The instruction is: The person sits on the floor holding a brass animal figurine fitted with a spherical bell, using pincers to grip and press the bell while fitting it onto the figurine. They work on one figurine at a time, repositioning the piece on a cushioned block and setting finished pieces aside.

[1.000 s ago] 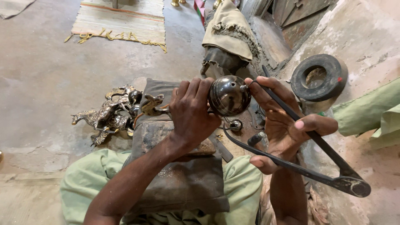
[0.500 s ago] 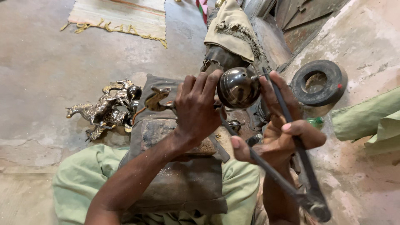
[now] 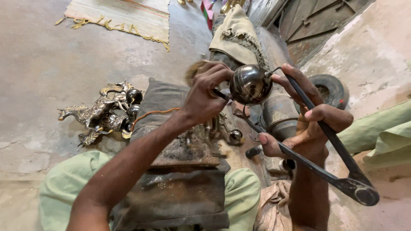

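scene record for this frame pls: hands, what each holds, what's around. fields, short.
left hand: fingers on the dark metal ball, from its left
right hand: grips long dark calipers, tips at the ball
ball: raised above the lap, shiny, fine engraved lines
lap: dark worn cloth pad
floor left: brass animal figures
floor right: black rubber ring
behind: fringed mat

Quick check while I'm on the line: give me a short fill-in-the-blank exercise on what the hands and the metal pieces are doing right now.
1. The right hand holds dark metal ____ whose tips clamp the shiny ball.
2. The left hand touches the ball from the ____ side of the picture.
3. The metal animal figures lie on the ____.
4. The black tyre lies beside the ____ hand.

Missing words: tongs; left; floor; right
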The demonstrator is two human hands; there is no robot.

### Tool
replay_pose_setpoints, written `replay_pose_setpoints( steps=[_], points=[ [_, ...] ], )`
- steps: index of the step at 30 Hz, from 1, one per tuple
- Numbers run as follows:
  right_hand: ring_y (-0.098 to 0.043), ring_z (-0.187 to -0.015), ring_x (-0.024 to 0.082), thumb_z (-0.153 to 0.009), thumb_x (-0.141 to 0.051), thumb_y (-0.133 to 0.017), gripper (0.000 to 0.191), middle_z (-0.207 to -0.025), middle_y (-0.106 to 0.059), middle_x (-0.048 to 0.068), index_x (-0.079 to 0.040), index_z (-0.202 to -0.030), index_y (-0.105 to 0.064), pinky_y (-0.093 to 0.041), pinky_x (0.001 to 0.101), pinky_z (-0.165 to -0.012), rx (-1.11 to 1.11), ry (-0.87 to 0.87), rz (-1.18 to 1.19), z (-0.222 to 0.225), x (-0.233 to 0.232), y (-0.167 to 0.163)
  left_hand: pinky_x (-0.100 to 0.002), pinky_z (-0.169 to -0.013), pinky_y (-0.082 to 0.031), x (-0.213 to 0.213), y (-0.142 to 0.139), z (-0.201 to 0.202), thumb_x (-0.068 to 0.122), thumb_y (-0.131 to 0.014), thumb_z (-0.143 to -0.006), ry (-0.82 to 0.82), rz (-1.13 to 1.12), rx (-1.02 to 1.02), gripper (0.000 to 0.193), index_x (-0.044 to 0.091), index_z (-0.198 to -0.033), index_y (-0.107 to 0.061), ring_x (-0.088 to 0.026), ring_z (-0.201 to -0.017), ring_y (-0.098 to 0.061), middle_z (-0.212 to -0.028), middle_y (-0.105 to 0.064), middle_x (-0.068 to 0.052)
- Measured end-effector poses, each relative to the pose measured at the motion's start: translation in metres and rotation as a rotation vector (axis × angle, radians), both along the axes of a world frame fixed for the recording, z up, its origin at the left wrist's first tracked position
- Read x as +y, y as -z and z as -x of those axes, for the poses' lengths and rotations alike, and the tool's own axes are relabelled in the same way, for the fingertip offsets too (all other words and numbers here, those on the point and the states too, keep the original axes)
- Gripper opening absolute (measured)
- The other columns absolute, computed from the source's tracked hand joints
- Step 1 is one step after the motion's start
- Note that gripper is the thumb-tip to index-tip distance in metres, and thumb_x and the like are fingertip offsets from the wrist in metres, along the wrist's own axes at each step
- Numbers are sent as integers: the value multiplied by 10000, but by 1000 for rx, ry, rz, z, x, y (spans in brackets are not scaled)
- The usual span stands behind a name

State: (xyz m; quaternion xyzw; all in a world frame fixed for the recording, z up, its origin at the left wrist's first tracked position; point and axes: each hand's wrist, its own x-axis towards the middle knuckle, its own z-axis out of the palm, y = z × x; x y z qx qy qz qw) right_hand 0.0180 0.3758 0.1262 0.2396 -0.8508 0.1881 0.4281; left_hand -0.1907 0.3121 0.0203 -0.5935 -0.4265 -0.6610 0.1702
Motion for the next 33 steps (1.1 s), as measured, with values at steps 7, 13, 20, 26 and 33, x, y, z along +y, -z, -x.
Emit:
replay_pose_setpoints(
  steps=[7, 13, 20, 26, 33],
  points=[
    [-536, -1393, 463, -795, -216, -853, 708, -1476, -444, 368, -150, -1192, -271, -563, 571, -1100, -33, -17, -80, 0, 6, -10, -427, -852, -572, 29, -5, 21, 74, -747, -799, 719, 779, -371, 191, 104, -983, -787, -176, -821, -698, -914, -802, -32],
    [-518, -1413, 442, -776, -175, -872, 730, -1440, -462, 322, -138, -1187, -271, -576, 583, -1120, 4, -30, -97, 4, 25, -4, -481, -1058, -520, 31, -34, 47, 78, -773, -823, 801, 1063, -50, 250, 9, -1059, -731, -198, -1009, -717, -1047, -778, -122],
    [-573, -1407, 344, -836, -178, -816, 660, -1478, -526, 284, -138, -1217, -278, -583, 471, -1112, 6, 72, 112, 16, 36, 5, -514, -979, -533, -15, -85, 31, 355, -822, -847, 279, 1277, 247, 631, 17, -1343, -628, -267, -1021, -679, -1107, -707, -120],
    [-607, -1313, 262, -874, -189, -832, 679, -1500, -498, 282, -151, -1215, -246, -576, 400, -1175, -53, 78, 186, 29, 24, 3, -474, -978, -531, -43, -60, -41, 603, -783, -795, -414, 1021, 185, 832, -62, -1248, -570, -299, -867, -719, -913, -709, -157],
    [-582, -1341, 262, -896, -141, -838, 676, -1522, -482, 273, -128, -1218, -245, -514, 386, -1167, -89, 97, 155, 36, 12, -1, -503, -769, -627, 2, -1, -65, 760, -529, -927, -424, 335, -324, 1001, -95, -1436, -413, -339, -856, -729, -798, -689, -144]
  ],
)
